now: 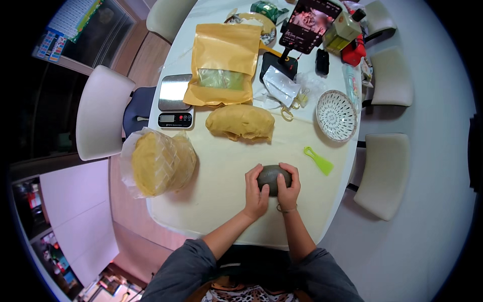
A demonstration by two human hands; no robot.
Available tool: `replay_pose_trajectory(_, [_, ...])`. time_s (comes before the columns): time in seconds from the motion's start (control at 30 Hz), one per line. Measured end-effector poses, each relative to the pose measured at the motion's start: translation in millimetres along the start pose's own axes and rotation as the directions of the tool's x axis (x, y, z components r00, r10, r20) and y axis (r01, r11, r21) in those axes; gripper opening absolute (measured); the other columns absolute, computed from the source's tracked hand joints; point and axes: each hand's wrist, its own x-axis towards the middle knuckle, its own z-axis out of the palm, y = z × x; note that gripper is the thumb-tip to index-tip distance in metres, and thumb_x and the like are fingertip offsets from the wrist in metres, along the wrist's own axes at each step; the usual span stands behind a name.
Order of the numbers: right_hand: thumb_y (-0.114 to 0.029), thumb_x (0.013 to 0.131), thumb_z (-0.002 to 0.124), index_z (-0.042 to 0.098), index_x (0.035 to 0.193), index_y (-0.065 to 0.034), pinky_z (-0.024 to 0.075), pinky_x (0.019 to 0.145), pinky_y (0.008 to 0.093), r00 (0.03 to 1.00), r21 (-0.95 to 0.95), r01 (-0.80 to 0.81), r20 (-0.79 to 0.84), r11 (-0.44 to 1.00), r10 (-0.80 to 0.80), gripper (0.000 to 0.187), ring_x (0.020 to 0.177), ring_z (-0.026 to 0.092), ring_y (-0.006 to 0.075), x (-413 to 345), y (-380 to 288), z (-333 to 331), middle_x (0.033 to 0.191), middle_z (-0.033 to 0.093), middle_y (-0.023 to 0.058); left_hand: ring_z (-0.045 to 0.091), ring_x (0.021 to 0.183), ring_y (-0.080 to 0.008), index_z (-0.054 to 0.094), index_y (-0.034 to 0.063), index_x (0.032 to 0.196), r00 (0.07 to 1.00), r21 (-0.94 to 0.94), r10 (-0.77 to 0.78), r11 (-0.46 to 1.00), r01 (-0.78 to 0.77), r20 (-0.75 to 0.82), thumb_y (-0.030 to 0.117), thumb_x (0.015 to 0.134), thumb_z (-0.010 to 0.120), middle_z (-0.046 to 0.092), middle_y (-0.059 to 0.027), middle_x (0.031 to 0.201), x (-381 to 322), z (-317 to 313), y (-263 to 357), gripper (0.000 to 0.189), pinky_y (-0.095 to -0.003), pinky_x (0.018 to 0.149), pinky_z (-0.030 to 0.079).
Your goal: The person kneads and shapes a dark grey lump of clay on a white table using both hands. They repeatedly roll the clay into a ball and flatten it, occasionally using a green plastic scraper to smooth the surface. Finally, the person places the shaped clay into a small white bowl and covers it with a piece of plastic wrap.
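Note:
A smooth, dark grey-green oval lump of dough or clay (273,175) lies between my palms, over the cream mat (226,204). My left hand (256,192) cups its left side, thumb at the near edge. Around the right side curls my right hand (289,187), its thumb resting on top. A thin bracelet circles my right wrist. Whether the lump touches the mat cannot be seen. A lime-green plastic scraper (319,161) lies to the right, apart from my hands. Beyond the lump sits a large yellow dough-like mass (241,121).
At left, a clear plastic bag (162,162) holds more yellow mass beside a digital kitchen scale (175,100). A kraft pouch (226,49) overlaps the scale. Gold-handled scissors (287,113), a patterned bowl (336,116), a phone on a stand (307,22) and an oil bottle (341,32) stand farther back.

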Motion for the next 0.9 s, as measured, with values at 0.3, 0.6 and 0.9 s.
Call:
replay_pose_trajectory(0.3, [-0.019,0.093,0.058,0.062,0.124,-0.0015,0.0403,0.107,0.0429,0.958,-0.002,0.091,0.272,0.996,-0.087,0.036,0.119,0.059,0.0311,9.6,19.8,-36.9,0.127,0.063,0.0169,0.049,0.072,-0.0240,0.075,0.0155,0.094,0.934,0.703,0.344,0.688,-0.182,-0.094,0.017,0.075,0.081,0.049,-0.0037,0.075,94.3,-56.2,-51.2,0.020,-0.0372,0.062,0.041])
replay_pose_trajectory(0.6, [-0.018,0.099,0.049,0.054,0.139,-0.0037,0.0143,0.121,0.0556,0.804,-0.495,0.537,0.546,0.683,-0.236,0.043,0.145,0.035,0.0346,70.7,30.8,-66.4,0.150,0.047,0.0143,0.050,0.069,-0.0223,0.072,0.0175,0.081,0.864,0.750,0.503,0.568,-0.338,0.009,0.018,0.074,0.081,0.052,0.0009,0.072,109.8,-59.7,-58.8,0.012,-0.0370,0.059,0.039])
replay_pose_trajectory(0.9, [-0.012,0.082,0.074,0.065,0.122,-0.0038,0.0387,0.104,0.0501,0.950,-0.740,0.104,-0.124,0.664,-0.287,0.042,0.122,0.052,0.0328,22.3,42.8,-133.1,0.131,0.061,0.0119,0.056,0.080,-0.0231,0.075,0.0088,0.090,0.962,0.230,0.234,0.938,-0.261,0.138,0.003,0.078,0.076,0.066,-0.0035,0.084,23.4,-37.3,-4.0,0.013,-0.0332,0.069,0.047])
